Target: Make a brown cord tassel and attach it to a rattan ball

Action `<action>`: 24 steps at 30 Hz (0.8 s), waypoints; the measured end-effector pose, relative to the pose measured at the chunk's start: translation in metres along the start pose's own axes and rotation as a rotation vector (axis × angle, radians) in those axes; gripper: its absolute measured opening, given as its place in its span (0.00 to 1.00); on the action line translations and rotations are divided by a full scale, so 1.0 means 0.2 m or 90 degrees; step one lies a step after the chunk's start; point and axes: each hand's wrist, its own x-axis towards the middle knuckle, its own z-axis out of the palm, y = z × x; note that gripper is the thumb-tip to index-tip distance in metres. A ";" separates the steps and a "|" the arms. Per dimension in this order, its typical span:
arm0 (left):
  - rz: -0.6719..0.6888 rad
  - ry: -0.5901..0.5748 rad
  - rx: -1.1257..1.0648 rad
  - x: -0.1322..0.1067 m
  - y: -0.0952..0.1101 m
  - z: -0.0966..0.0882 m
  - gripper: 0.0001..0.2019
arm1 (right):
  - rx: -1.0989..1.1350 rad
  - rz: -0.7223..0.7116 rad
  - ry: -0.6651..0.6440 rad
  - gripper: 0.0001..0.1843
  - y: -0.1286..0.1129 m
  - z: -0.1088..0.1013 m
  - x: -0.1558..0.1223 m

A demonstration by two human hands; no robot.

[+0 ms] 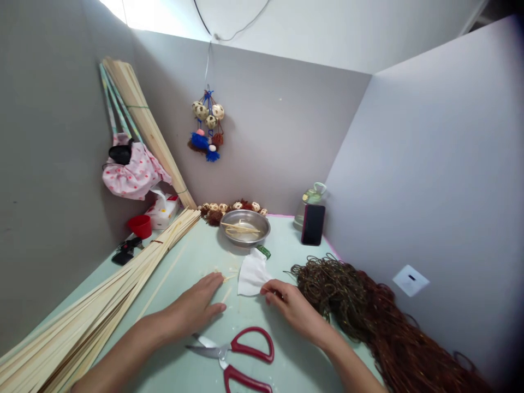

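Note:
My left hand lies palm down on the pale green table, fingers stretched out and thumb apart. Its fingertips reach small straw-coloured scraps. My right hand has its thumb and forefinger closed at the lower right corner of a white tissue, which rests on the table. In front of both hands lie scissors with red handles, blades apart and pointing left; the lower handle is partly cut off by the frame. Beyond the tissue stands a metal bowl with thin strips in it.
Long pale strips run along the left side. Brown cord is heaped on the right. A phone leans against a bottle at the back right. A small green item lies near the bowl. Partition walls enclose the table.

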 end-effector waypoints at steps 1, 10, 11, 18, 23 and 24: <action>0.004 -0.017 0.016 0.03 -0.01 -0.01 0.27 | 0.007 -0.003 -0.001 0.12 0.01 0.00 0.00; 0.064 -0.006 0.145 0.47 0.10 0.07 0.25 | -0.060 -0.064 -0.022 0.13 0.00 0.05 -0.02; 0.068 0.000 0.159 0.49 0.10 0.07 0.25 | -0.067 -0.066 -0.031 0.13 -0.01 0.05 -0.02; 0.075 -0.014 0.209 0.37 0.13 0.06 0.18 | -0.065 -0.086 -0.061 0.13 -0.03 0.04 -0.04; 0.056 -0.049 0.190 0.14 0.09 -0.06 0.19 | -0.009 -0.074 -0.052 0.13 -0.03 0.03 -0.03; 0.032 -0.036 0.192 0.10 0.07 -0.10 0.20 | -0.002 -0.071 -0.049 0.12 -0.03 0.03 -0.03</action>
